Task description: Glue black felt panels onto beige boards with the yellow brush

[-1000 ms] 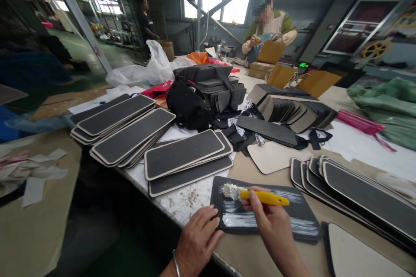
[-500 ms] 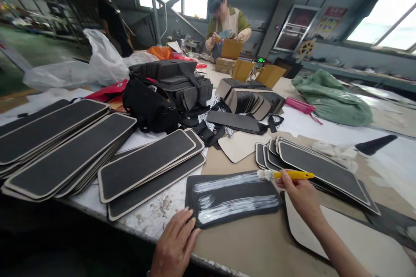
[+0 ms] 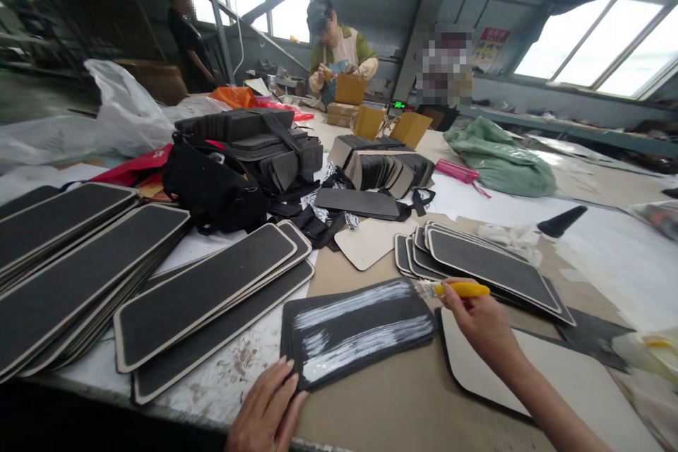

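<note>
A stack of black rectangular pads lies in front of me, its top one streaked with two wet white bands of a glue-like coating. At the stack's near left corner rests my left hand, fingers stretched out and touching the edge. My right hand grips the yellow handle of a paintbrush. The brush's whitened bristles are at the stack's far right corner; whether they touch it I cannot tell. Under my right forearm lies a large beige panel with a dark edge.
Black panels with beige borders lie in piles at left and right. Behind them are a black bag, bundled dark pads and a green sack. One person works across the table; another person stands farther left.
The camera view has turned, shifting the scene leftward. The brush's bristles have moved from the top pad's upper band to just past its far right end. My left hand stays at the stack's corner.
</note>
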`<state>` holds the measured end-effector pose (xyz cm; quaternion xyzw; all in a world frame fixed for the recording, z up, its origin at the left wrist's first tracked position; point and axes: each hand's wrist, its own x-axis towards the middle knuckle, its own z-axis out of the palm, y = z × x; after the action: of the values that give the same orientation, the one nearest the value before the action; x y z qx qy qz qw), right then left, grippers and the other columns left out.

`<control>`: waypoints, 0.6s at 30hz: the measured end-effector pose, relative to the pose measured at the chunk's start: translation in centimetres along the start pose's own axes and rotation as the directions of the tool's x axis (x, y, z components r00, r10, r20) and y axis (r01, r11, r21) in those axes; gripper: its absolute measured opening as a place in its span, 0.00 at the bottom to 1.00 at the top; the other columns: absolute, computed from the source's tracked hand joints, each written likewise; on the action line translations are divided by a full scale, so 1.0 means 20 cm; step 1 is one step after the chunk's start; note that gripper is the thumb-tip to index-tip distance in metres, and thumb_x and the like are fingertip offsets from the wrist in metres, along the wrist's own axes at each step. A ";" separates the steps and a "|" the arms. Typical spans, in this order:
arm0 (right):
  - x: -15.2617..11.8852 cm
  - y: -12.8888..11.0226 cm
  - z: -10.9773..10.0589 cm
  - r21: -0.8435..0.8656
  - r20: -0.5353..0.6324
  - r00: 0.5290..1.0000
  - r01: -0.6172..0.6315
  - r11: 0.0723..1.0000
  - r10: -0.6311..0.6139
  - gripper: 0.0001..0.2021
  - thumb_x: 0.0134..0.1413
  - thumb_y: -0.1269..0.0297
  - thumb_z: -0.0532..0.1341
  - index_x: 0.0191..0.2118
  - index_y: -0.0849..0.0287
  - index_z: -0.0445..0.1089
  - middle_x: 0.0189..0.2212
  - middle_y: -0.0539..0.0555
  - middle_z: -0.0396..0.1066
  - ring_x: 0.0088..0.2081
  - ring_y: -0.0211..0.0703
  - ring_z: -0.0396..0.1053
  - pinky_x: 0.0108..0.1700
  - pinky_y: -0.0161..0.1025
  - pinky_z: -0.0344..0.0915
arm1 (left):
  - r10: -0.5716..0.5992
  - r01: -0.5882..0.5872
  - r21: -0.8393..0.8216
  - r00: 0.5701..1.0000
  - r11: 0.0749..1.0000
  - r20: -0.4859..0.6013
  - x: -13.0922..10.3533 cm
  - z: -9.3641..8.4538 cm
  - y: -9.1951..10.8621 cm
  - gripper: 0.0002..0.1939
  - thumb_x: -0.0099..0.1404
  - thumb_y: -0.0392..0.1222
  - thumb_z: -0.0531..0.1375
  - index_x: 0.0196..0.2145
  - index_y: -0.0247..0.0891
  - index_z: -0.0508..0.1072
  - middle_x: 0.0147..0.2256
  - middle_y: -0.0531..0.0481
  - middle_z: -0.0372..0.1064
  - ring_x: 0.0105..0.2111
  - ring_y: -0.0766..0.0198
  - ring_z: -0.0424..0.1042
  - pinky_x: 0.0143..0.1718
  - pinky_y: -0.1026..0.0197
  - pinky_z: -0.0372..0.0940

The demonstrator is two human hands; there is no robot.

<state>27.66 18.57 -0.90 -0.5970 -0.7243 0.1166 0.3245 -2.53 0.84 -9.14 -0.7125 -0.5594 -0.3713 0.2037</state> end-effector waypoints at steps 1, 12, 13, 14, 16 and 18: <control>-0.01 0.00 -0.01 0.017 0.030 0.999 0.033 0.999 -0.034 0.19 0.52 0.47 0.52 0.36 0.58 0.68 0.28 0.56 0.72 0.27 0.46 0.70 0.30 0.41 0.65 | 0.002 -0.002 0.001 1.000 1.000 -0.001 0.00 0.00 0.00 0.09 0.64 0.36 0.52 0.38 0.32 0.70 0.37 0.41 0.72 0.40 0.60 0.72 0.38 0.59 0.70; -0.13 -0.08 -0.03 0.066 0.141 0.976 0.155 0.986 -0.163 0.16 0.54 0.51 0.53 0.35 0.58 0.69 0.34 0.56 0.71 0.31 0.43 0.70 0.29 0.37 0.68 | -0.108 0.109 -0.040 0.994 0.993 0.035 -0.02 0.01 0.03 0.08 0.62 0.35 0.55 0.39 0.34 0.70 0.39 0.43 0.71 0.42 0.59 0.71 0.41 0.57 0.70; -0.15 -0.13 -0.01 0.103 0.153 0.974 0.152 0.983 -0.166 0.15 0.54 0.51 0.53 0.35 0.57 0.69 0.34 0.56 0.71 0.31 0.43 0.70 0.27 0.36 0.68 | -0.131 0.133 -0.044 0.991 0.990 0.036 -0.02 0.00 0.04 0.08 0.62 0.35 0.55 0.39 0.35 0.70 0.39 0.43 0.71 0.42 0.59 0.71 0.41 0.56 0.70; -0.18 -0.18 0.01 0.154 0.162 0.974 0.136 0.979 -0.161 0.15 0.54 0.51 0.54 0.34 0.57 0.70 0.34 0.56 0.72 0.31 0.43 0.71 0.27 0.35 0.69 | -0.155 0.157 -0.046 0.987 0.987 0.038 -0.02 0.00 0.04 0.07 0.62 0.35 0.55 0.38 0.35 0.70 0.38 0.44 0.71 0.42 0.59 0.71 0.42 0.56 0.70; -0.23 -0.31 0.07 0.291 0.185 0.973 0.078 0.953 -0.136 0.15 0.53 0.51 0.55 0.33 0.57 0.70 0.33 0.56 0.72 0.30 0.43 0.71 0.27 0.34 0.70 | -0.197 0.199 -0.050 0.979 0.979 0.054 -0.01 -0.01 0.06 0.07 0.62 0.36 0.55 0.38 0.36 0.70 0.39 0.44 0.72 0.43 0.59 0.71 0.43 0.55 0.70; -0.28 -0.44 0.15 0.447 0.242 0.963 -0.005 0.894 -0.116 0.15 0.53 0.51 0.55 0.33 0.58 0.69 0.31 0.55 0.72 0.29 0.43 0.72 0.29 0.35 0.71 | -0.224 0.229 -0.055 0.972 0.972 0.073 -0.01 -0.01 0.06 0.07 0.62 0.36 0.54 0.38 0.36 0.70 0.39 0.44 0.72 0.43 0.59 0.71 0.43 0.54 0.71</control>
<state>19.38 11.59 -0.14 -0.4653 -0.7321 0.3472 0.3564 -1.46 0.23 -8.96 -0.6620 -0.6315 -0.3857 0.1188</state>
